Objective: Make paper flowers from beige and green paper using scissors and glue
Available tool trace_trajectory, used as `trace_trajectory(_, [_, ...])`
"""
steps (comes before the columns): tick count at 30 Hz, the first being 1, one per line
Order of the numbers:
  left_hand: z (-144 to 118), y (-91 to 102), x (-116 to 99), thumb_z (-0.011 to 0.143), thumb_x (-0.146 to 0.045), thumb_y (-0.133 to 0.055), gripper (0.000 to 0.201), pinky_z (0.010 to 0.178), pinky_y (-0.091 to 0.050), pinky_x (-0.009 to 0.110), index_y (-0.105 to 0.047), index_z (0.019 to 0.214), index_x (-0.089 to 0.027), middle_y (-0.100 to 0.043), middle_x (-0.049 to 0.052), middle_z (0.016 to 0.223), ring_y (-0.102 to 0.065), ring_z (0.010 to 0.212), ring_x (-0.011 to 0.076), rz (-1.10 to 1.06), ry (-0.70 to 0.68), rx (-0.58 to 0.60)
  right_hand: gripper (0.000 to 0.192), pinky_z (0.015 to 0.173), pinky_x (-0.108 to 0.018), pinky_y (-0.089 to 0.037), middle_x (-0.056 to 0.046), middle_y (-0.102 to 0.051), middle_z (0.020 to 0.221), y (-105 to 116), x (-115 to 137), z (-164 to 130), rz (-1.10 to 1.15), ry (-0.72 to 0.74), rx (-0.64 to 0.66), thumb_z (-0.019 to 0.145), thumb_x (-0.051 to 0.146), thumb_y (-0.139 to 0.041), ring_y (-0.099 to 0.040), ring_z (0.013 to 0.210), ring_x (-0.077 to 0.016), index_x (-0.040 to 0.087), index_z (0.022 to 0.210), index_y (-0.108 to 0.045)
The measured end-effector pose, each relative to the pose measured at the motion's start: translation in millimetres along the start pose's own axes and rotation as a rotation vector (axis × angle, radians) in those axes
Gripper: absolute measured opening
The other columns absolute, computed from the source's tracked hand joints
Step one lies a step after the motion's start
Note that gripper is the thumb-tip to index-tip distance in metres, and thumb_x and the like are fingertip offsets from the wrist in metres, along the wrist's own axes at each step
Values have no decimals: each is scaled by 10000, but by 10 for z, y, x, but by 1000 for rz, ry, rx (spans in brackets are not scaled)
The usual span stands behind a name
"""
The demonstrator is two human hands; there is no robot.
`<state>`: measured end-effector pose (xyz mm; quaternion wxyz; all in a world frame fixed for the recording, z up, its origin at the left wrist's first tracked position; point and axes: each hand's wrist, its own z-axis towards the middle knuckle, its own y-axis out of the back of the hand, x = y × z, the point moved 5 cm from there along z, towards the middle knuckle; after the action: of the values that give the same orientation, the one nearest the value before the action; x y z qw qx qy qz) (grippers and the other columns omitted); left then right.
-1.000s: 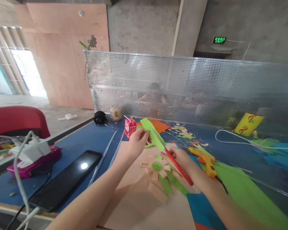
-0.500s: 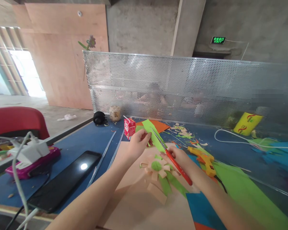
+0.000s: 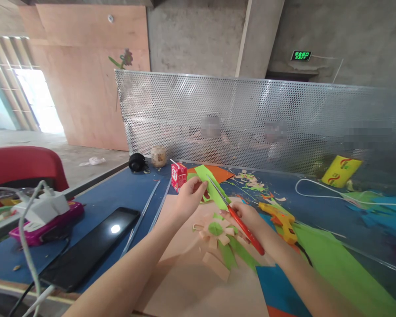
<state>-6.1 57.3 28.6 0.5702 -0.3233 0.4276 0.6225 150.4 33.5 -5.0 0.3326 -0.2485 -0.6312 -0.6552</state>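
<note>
Pinching flat green paper strip (image 3: 211, 187) in left hand (image 3: 189, 198), right hand (image 3: 247, 218) gripping red-handled scissors (image 3: 239, 220)

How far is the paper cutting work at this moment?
Looks done: a peach and green paper flower lies on the peach sheet, and cut scraps are scattered on the blue table. In hand: the left hand holds a green strip, and the right hand cuts it with red scissors. Left: most of the strip is uncut.
</note>
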Motion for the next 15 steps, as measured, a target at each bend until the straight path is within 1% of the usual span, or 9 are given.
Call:
trace_trajectory(4, [35,45,42,772,-351,-469,213,479,-420,222,-464,662,-169,-537,-17,555,-512,488,96,-25,-8,-60,322,395,-201,-243,72,-353,419,-20,-31,4,10,-10,15,636,456,-596,-343,377,-74,196,572,-417])
trace_trajectory(11, [17,7,-14,779,-292,-449,202,482,-393,219,-451,619,-169,-523,-18,541,-506,499,97,60,-5,-13,230,476,-229,-332,24,-475,564,-43,-37,2,84,31,-3,661,384,-545,-436,505,-106,186,597,-447])
trace_trajectory(15, [-10,-11,-40,779,-288,-444,196,494,-395,227,-463,625,-167,-530,-15,544,-518,517,106,78,-10,2,197,497,-239,-366,11,-517,613,-69,-54,10,135,32,21,670,370,-526,-471,524,-116,178,660,-485])
